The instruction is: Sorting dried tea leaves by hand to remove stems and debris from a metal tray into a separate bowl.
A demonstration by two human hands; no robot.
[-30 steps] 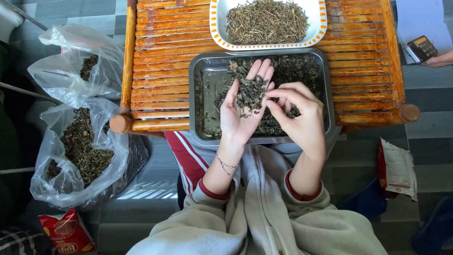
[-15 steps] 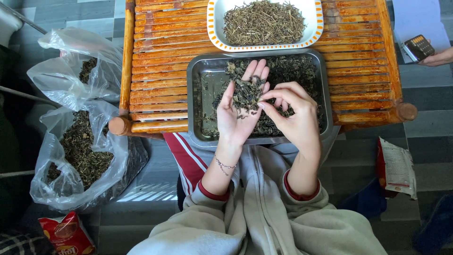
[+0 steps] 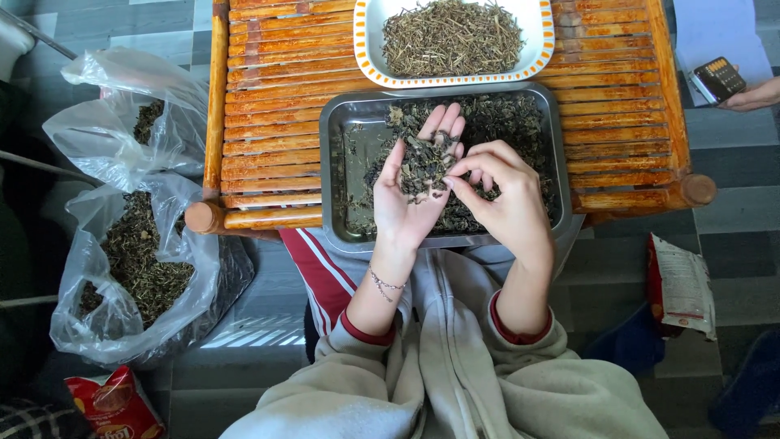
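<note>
My left hand point(image 3: 409, 197) lies palm up over a steel tray point(image 3: 340, 175), cupping a small heap of dark dried leaves point(image 3: 424, 161). My right hand point(image 3: 502, 203) is beside it, its thumb and forefinger pinched at the edge of that heap. More dried leaves point(image 3: 504, 122) cover the tray's far and right parts. Beyond the tray stands a white dish with an orange rim point(image 3: 367, 41), filled with paler dried stems point(image 3: 452, 34). Both sit on a slatted wooden table point(image 3: 268, 106).
Two clear plastic bags point(image 3: 130, 268) of dried herbs stand on the floor at the left. A red snack packet point(image 3: 110, 402) lies at bottom left, another packet point(image 3: 682, 286) at the right. Another person's hand point(image 3: 751, 96) holds a small device at the top right.
My right hand's fingers have closed into a pinch at the leaves in my left palm. Both hands have shifted slightly left and up over the tray.
</note>
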